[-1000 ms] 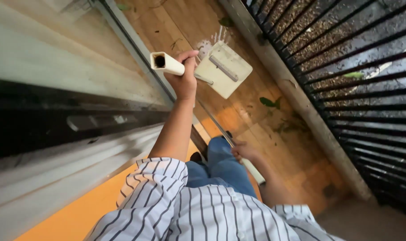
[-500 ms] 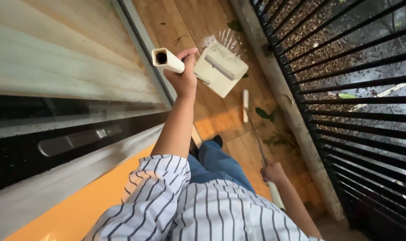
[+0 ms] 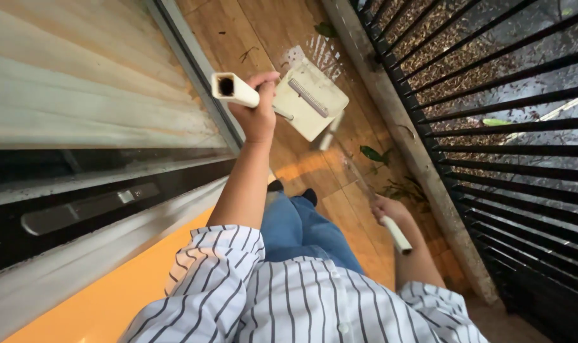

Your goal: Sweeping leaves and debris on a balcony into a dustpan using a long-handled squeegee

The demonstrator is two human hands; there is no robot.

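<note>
Wet wooden floor [image 3: 314,171] below: left hand [image 3: 258,105] fingers wrap the dustpan [image 3: 309,98] handle, right hand [image 3: 385,206] fingers grip the broom [image 3: 359,178] beside leaves [image 3: 373,152]; sweeping, apparently, needing bristles behind leaves

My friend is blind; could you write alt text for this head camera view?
Seen from above, a person's left hand grips the cream handle of a dustpan held over a wooden floor, and the right hand holds a broom beside a black railing.
</note>
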